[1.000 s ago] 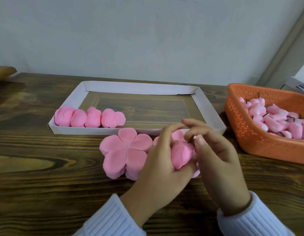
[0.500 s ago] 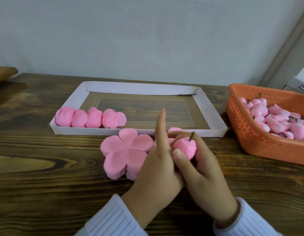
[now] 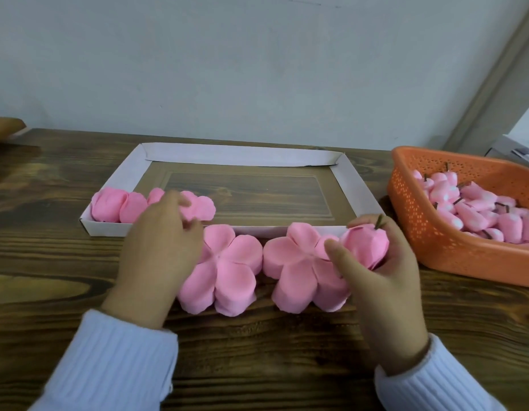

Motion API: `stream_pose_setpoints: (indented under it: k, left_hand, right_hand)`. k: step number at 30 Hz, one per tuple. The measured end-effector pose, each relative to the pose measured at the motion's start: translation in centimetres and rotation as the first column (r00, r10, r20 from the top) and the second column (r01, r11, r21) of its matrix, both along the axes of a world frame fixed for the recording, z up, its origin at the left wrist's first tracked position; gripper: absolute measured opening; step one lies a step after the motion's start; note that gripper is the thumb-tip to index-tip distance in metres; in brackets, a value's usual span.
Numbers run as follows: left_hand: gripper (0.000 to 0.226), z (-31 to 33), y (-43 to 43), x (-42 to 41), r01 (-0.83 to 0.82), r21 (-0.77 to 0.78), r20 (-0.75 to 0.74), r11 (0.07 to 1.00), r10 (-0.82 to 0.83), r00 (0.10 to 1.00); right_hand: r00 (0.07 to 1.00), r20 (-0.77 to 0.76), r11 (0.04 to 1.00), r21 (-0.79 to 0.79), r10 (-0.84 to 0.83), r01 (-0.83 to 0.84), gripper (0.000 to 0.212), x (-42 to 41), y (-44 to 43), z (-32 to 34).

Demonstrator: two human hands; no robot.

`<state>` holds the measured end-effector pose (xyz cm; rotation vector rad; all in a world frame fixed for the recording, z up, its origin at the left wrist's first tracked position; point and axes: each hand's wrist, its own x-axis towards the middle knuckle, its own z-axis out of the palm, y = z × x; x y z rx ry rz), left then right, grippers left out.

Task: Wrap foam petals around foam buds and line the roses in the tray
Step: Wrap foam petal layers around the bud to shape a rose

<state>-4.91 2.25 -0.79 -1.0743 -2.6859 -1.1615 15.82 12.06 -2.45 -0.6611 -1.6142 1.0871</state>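
Your right hand (image 3: 381, 280) grasps a wrapped bud (image 3: 365, 244) above the right petal stack (image 3: 295, 271). Your left hand (image 3: 159, 253) covers the left petal stack (image 3: 227, 274); blur hides whether it grips. Beyond, finished roses (image 3: 109, 207) line the tray (image 3: 239, 155)'s left end.

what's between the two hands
In the head view, two pink flower-shaped foam petal stacks lie between the left hand and the right hand, which grips a pink foam bud.
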Motion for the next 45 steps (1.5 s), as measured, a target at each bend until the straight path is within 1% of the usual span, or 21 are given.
stream_pose_setpoints:
  k: [2,4,6,11,16,19,23,29,34,38,41,43,45]
  left_hand:
    - [0.020,0.1,-0.6,-0.6,-0.014,-0.195,-0.002,0.981,0.014,1.000]
    - [0.014,0.2,-0.9,-0.6,0.011,-0.275,0.027,0.961,-0.004,1.000]
    - [0.011,0.4,-1.2,-0.4,0.044,-0.277,0.029,0.960,-0.037,0.999]
    - [0.010,1.0,-1.4,0.1,0.078,-0.225,-0.030,0.971,-0.087,0.996]
    - [0.015,0.9,-1.4,-0.1,0.086,-0.226,-0.021,0.970,-0.093,0.995]
    - [0.014,0.8,-1.4,-0.3,0.078,-0.214,0.022,0.974,-0.075,0.997]
    - [0.021,1.0,-1.6,-0.2,0.049,-0.258,-0.020,0.965,-0.056,0.998]
    - [0.016,1.1,-1.5,0.2,-0.020,-0.322,-0.141,0.947,-0.027,0.990]
    - [0.014,1.0,-1.6,0.0,-0.060,-0.380,-0.171,0.923,-0.007,0.985]
    - [0.022,1.0,-1.7,0.0,-0.113,-0.446,-0.189,0.888,0.030,0.981]
    - [0.013,1.2,-1.7,0.2,-0.126,-0.440,-0.217,0.889,0.032,0.976]
    - [0.005,1.3,-1.7,0.3,-0.105,-0.410,-0.197,0.906,0.024,0.980]
    - [0.003,1.2,-1.7,0.3,-0.084,-0.379,-0.158,0.921,0.025,0.987]
  right_hand:
    - [0.999,0.039,1.000,0.005,0.029,-0.029,0.021,-0.1,-0.2,-0.1]
    - [0.997,0.059,0.999,0.000,0.044,-0.044,0.018,-0.2,-0.4,0.0]
    - [0.996,0.067,0.999,-0.002,0.051,-0.051,0.016,-0.3,-0.5,0.1]
    - [0.996,0.081,0.999,-0.021,0.041,-0.040,0.015,-0.3,-0.5,0.1]
    - [0.995,0.092,0.999,-0.020,0.033,-0.032,0.015,-0.4,-0.5,0.0]
    - [0.994,0.107,0.999,-0.031,0.027,-0.024,0.016,-0.4,-0.5,0.1]
    - [0.993,0.113,0.999,-0.033,0.021,-0.017,0.015,-0.4,-0.6,0.2]
    - [0.993,0.111,0.999,-0.036,0.026,-0.022,0.014,-0.5,-0.7,0.3]
    - [0.993,0.114,0.999,-0.041,0.031,-0.027,0.013,-0.5,-0.7,0.3]
    - [0.993,0.111,0.998,-0.042,0.043,-0.039,0.015,-0.4,-0.6,0.2]
    - [0.993,0.103,0.998,-0.046,0.054,-0.050,0.018,-0.4,-0.6,0.2]
    - [0.994,0.097,0.998,-0.048,0.056,-0.051,0.018,-0.4,-0.6,0.1]
    - [0.994,0.090,0.997,-0.048,0.057,-0.053,0.015,-0.4,-0.6,0.2]
